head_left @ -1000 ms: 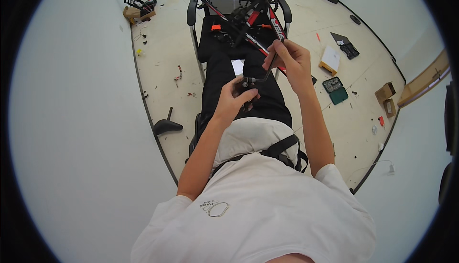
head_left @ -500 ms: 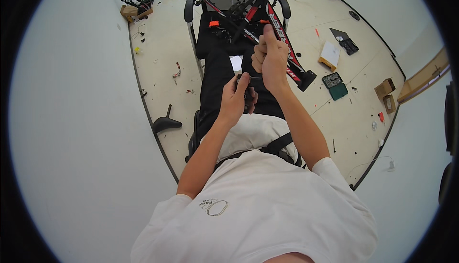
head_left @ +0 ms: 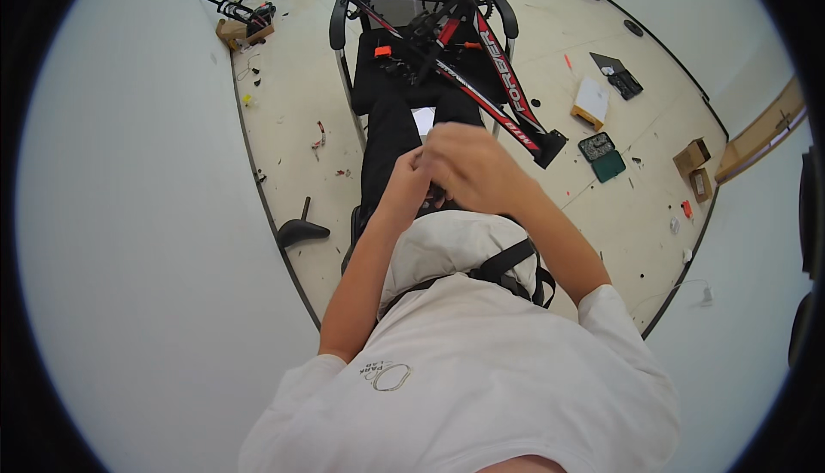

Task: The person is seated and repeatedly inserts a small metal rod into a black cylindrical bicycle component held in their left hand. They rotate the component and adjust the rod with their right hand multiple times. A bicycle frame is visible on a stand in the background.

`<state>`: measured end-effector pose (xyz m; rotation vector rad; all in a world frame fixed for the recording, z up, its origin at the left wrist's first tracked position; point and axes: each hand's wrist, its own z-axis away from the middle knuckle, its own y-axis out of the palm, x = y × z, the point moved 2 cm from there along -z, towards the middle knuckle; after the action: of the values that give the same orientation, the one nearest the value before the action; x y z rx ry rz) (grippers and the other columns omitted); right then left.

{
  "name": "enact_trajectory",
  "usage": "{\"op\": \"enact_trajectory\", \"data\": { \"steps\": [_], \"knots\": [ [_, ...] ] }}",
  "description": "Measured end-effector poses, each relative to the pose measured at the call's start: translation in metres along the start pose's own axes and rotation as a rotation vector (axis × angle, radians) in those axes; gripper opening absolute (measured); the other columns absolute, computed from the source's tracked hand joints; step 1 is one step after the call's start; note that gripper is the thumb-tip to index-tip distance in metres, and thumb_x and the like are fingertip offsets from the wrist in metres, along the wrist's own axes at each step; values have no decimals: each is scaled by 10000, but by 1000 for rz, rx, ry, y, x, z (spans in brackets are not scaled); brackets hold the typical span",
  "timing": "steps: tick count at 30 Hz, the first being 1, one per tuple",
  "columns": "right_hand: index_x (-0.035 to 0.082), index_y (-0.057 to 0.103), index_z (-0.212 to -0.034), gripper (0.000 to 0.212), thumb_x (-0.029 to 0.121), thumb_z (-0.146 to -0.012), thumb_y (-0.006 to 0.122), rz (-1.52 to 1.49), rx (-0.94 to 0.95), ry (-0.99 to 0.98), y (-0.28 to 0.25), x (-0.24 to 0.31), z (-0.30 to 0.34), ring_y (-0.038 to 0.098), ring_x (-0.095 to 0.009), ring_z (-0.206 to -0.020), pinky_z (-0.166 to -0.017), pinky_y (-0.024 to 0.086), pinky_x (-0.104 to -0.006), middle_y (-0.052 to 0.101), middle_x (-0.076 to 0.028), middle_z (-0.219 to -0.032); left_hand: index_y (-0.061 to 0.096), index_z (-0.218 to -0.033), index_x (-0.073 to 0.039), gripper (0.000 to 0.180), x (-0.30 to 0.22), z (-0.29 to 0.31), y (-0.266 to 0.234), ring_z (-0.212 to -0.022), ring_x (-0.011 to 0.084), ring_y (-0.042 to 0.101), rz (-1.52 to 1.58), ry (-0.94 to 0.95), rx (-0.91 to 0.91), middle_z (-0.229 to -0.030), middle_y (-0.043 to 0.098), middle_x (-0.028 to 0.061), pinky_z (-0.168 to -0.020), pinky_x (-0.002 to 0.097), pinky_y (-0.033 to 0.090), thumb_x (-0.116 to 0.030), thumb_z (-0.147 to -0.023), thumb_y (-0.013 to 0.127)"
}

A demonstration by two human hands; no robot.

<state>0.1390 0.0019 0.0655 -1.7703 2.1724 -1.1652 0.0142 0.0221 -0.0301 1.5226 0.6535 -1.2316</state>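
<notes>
My left hand (head_left: 404,188) is closed around a small black part (head_left: 433,199) above my lap. Only a dark sliver of that part shows, so its kind cannot be told. Over it comes my right hand (head_left: 471,168), slightly smeared by motion, with its fingers curled down against the left fingertips. What the right fingers grip, if anything, is hidden beneath the hand. Beyond both hands, a black and red bicycle frame (head_left: 509,86) lies across the seat of a black chair (head_left: 371,86), its head tube hanging off to the right.
On the chair seat are an orange block (head_left: 382,52) and an orange-handled tool (head_left: 472,45). A bicycle saddle (head_left: 302,231) lies on the floor at left. To the right are a green tool case (head_left: 608,164), a black case (head_left: 626,85) and cardboard boxes (head_left: 690,158).
My right hand has come down and toward me from above the bicycle frame to meet the left. The left hand has drawn slightly nearer, and the black part is now mostly covered.
</notes>
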Motion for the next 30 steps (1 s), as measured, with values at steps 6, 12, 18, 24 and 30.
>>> {"op": "enact_trajectory", "data": {
  "steps": [6, 12, 18, 24, 30],
  "knots": [
    [17, 516, -725, 516, 400, -1040, 373, -675, -314, 574, -31, -70, 6, 586, -178, -484, -460, 458, -289, 553, -76, -570, 515, -820, -59, 281, -5, -2, 12, -480, 111, 524, -77, 54, 49, -624, 536, 39, -386, 242, 351, -280, -990, 546],
    [2, 553, -767, 522, 418, -1034, 388, -846, -388, 791, -14, -87, 21, 610, -199, -459, -437, 476, -270, 554, -82, -544, 522, -815, -64, 317, 18, -13, -2, -515, 90, 558, -200, 94, 23, -628, 562, 20, -415, 228, 380, -332, -968, 594],
    [9, 534, -773, 461, 349, -1050, 390, -564, -365, 633, 17, -58, 18, 553, -116, -511, -492, 448, -243, 519, -44, -586, 556, -795, -42, 294, 29, -19, -5, -514, 84, 563, -101, 21, -155, -637, 568, 15, -466, 213, 434, -283, -959, 588],
    [29, 488, -715, 506, 400, -1045, 394, -644, -283, 451, 45, -38, 12, 377, -58, -454, -427, 313, -233, 425, -2, -561, 552, -624, 19, 361, 24, -5, -7, -478, 63, 553, -257, 378, -463, -524, 531, 4, -445, 229, 460, -169, -928, 602],
    [32, 462, -682, 481, 351, -1042, 433, -831, -437, 587, 42, -38, 2, 351, -49, -458, -405, 281, -238, 414, 17, -544, 522, -575, 19, 358, 25, -5, -13, -433, 49, 519, -344, 529, -558, -467, 499, -1, -425, 215, 391, -140, -870, 649]
  ]
}}
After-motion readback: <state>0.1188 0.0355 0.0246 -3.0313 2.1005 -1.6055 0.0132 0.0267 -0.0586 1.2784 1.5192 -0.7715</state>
